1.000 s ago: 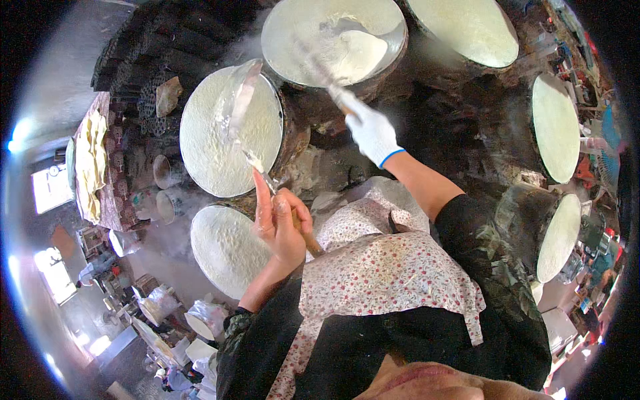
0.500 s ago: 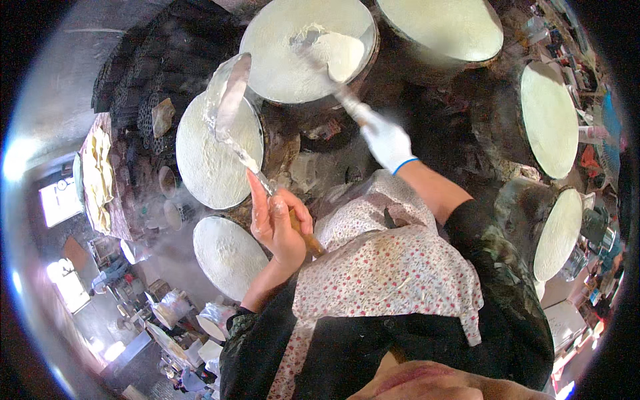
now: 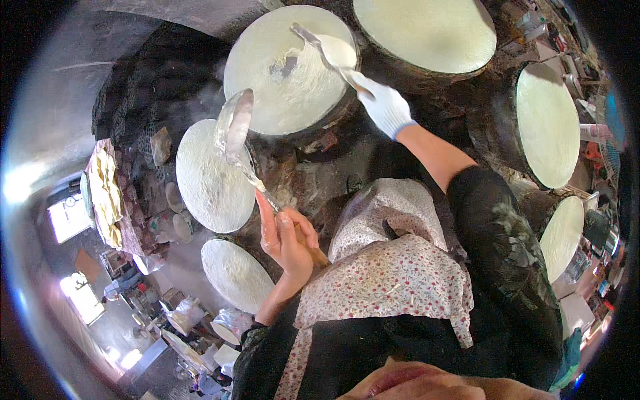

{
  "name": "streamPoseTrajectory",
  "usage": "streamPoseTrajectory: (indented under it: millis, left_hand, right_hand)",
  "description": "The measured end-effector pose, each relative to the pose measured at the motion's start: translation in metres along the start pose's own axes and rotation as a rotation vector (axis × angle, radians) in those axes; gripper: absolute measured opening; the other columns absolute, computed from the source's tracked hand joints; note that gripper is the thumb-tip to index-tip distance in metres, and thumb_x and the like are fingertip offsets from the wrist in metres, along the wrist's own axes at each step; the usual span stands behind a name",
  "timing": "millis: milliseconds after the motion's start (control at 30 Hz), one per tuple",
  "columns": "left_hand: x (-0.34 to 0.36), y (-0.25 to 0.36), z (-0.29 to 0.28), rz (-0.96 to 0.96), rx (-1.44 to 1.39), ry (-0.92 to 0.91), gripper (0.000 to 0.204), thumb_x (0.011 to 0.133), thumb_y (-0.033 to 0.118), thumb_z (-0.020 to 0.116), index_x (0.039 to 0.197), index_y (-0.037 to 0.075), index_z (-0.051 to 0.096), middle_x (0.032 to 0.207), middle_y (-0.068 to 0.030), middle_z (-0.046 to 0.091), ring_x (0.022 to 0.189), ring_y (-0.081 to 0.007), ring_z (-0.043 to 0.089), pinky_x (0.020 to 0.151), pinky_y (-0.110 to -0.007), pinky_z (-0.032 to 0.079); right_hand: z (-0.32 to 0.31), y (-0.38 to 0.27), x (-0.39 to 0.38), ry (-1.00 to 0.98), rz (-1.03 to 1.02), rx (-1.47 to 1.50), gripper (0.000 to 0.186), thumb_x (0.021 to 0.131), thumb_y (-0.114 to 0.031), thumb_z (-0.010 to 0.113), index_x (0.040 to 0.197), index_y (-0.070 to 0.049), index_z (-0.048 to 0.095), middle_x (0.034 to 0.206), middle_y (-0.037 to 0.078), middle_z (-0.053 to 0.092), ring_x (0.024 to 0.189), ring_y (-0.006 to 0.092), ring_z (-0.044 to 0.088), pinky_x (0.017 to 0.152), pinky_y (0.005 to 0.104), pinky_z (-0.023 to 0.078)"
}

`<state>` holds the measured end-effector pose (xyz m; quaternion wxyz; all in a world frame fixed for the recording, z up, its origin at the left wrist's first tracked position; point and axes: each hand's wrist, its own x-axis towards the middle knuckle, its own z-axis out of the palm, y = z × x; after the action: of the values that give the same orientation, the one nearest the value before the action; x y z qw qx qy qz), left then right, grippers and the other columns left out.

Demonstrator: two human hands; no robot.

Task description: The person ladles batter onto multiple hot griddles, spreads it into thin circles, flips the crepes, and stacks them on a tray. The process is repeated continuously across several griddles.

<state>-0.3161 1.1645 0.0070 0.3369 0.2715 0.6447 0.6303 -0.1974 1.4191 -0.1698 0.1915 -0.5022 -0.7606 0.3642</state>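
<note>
My right hand (image 3: pixel 383 107), in a white glove, grips the handle of a metal spreader (image 3: pixel 313 41). Its narrow blade reaches over the far right part of a round griddle (image 3: pixel 257 100) coated with pale batter. A thicker pool of batter (image 3: pixel 338 50) lies beside the blade, and a small dark patch shows through the coating near the griddle's middle. Bare and dusted with white, my left hand (image 3: pixel 290 243) is closed round the handle of a large metal ladle (image 3: pixel 239 127) smeared with batter. The ladle's bowl hangs tilted between this griddle and the left griddle (image 3: pixel 213 180).
More batter-coated griddles stand around me: one at lower left (image 3: pixel 233 273), one at far right (image 3: pixel 427 33), others at right (image 3: pixel 548 123) and lower right (image 3: pixel 563 233). Folded cream sheets (image 3: pixel 105 190) lie on patterned cloth at far left. Dark cylindrical blocks are stacked behind.
The spreader, blurred near the griddle's middle before, has shifted to its far right part. The dark patch now shows plainly. My left hand keeps the ladle in nearly the same pose; the whole view has shifted slightly.
</note>
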Motion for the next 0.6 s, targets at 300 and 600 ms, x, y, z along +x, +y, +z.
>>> streamPoseTrajectory:
  millis: [300, 600]
  left_hand:
    - [0.015, -0.004, -0.017, -0.070, -0.034, -0.036, 0.059, 0.115, 0.015, 0.040, 0.168, 0.006, 0.016, 0.068, -0.0065, 0.054, 0.046, -0.0099, 0.046, 0.043, -0.025, 0.042]
    - [0.010, -0.008, -0.038, -0.046, 0.031, 0.010, 0.058, 0.113, 0.011, 0.039, 0.167, 0.004, 0.020, 0.065, -0.0061, 0.055, 0.044, -0.0092, 0.045, 0.041, -0.025, 0.039]
  right_hand:
    - [0.033, 0.014, -0.083, 0.115, 0.076, 0.070, 0.053, 0.097, -0.039, 0.066, 0.149, -0.033, 0.058, 0.099, 0.017, 0.077, 0.083, 0.0326, 0.077, 0.074, 0.0397, 0.061]
    - [0.050, -0.023, -0.017, -0.040, 0.027, 0.567, 0.048, 0.099, -0.038, 0.065, 0.135, -0.007, 0.068, 0.131, 0.022, 0.069, 0.121, 0.0374, 0.067, 0.104, 0.0372, 0.052]
